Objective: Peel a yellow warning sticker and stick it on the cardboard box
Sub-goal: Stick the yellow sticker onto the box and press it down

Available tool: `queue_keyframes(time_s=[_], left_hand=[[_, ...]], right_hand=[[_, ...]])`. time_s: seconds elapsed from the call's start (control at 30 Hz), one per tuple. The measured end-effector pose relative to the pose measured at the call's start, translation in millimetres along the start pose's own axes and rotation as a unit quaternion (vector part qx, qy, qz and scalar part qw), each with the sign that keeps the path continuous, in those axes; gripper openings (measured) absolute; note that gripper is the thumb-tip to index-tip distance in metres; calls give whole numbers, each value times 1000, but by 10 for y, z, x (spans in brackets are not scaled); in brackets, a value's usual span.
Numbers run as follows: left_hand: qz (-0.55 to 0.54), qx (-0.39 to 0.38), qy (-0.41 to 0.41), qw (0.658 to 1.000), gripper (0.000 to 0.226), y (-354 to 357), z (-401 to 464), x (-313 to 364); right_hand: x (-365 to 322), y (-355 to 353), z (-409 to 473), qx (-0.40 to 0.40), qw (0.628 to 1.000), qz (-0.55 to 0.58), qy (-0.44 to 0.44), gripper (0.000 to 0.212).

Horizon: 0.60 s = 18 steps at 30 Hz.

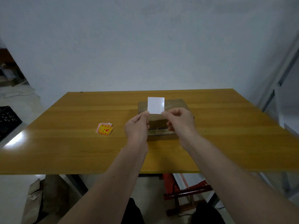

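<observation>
Both hands hold one sticker (156, 105) upright above the cardboard box (176, 105), its white back facing me. My left hand (137, 126) pinches its lower left corner and my right hand (179, 120) pinches its lower right corner. The brown box lies on the wooden table (64, 143), with black-and-white striped tape on its near side; my hands hide much of it. A small pile of yellow and red warning stickers (104, 128) lies on the table to the left of my left hand.
A black crate (7, 120) stands on the floor at the far left. Under the table's near edge are a red frame (186, 188) and a crumpled brown bag (37, 198). A pale wall stands behind the table.
</observation>
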<state>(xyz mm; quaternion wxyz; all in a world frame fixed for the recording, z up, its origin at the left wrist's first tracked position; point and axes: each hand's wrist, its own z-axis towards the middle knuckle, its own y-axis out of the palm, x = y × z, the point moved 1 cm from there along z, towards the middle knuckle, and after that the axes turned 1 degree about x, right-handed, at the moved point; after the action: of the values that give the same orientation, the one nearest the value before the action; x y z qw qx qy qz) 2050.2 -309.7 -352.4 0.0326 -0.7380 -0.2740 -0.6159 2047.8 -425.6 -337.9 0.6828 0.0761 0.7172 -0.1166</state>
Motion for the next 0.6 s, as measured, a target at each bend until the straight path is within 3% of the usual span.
queue_keyframes(time_s=[0.13,0.27,0.4,0.6], left_hand=[[46,16,72,996,7,39,-31,30],[118,3,169,978,17,104,-82,26],[206,12,275,939,14,147,-114,-1],[272,-1,336,901,4,199,-169,-62]], right_hand=[[-58,18,7,-11,1000,-9,-19,11],[-115,49,-47,-46,999,6,-24,13],[-133,24,-36,-18,999,27,-19,21],[-119,-61,-8,-5,999,38,-20,22]])
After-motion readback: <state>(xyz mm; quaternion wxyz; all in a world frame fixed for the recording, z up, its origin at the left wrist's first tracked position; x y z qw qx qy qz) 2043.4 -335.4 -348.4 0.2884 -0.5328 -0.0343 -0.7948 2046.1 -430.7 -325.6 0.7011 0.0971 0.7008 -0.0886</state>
